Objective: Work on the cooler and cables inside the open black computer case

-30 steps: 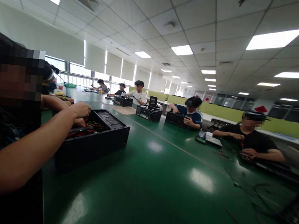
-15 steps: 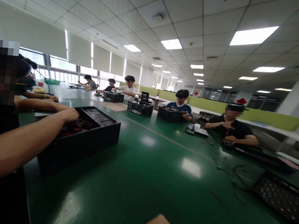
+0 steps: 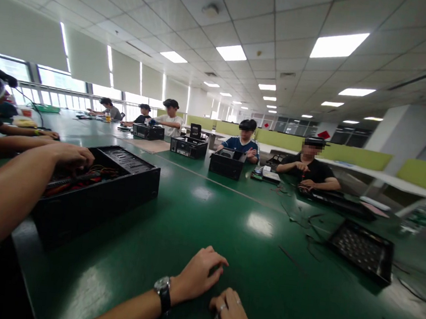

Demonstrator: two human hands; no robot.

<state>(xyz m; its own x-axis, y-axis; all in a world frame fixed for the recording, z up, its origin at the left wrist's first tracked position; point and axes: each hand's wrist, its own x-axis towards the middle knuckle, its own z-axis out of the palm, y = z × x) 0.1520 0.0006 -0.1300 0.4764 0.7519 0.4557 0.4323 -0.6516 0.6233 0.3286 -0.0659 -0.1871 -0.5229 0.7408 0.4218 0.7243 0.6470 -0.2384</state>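
Observation:
My left hand (image 3: 199, 275), with a wristwatch (image 3: 163, 292) on the wrist, is just above the green table (image 3: 191, 223). Its fingers are apart and slightly bent, and nothing shows in them. Close beside it, at the bottom of the view, is my right hand (image 3: 233, 318), with rings on it. Its fingers curl inward over a dark gap, and I cannot make out whether anything is held there. To the left stands an open black computer case (image 3: 93, 208) with coloured cables inside; a co-worker's hand (image 3: 74, 157) reaches into it.
A black perforated panel (image 3: 361, 248) lies on the right, with loose cables (image 3: 309, 235) beside it. Across the table, co-workers sit at other computer cases (image 3: 225, 165). Small parts (image 3: 266, 174) lie near one of them. A co-worker's forearm (image 3: 4, 193) crosses the left side.
The view has turned right and down. My left hand has come further into view, and its fingers have opened from a closed shape. My right hand has appeared beside it.

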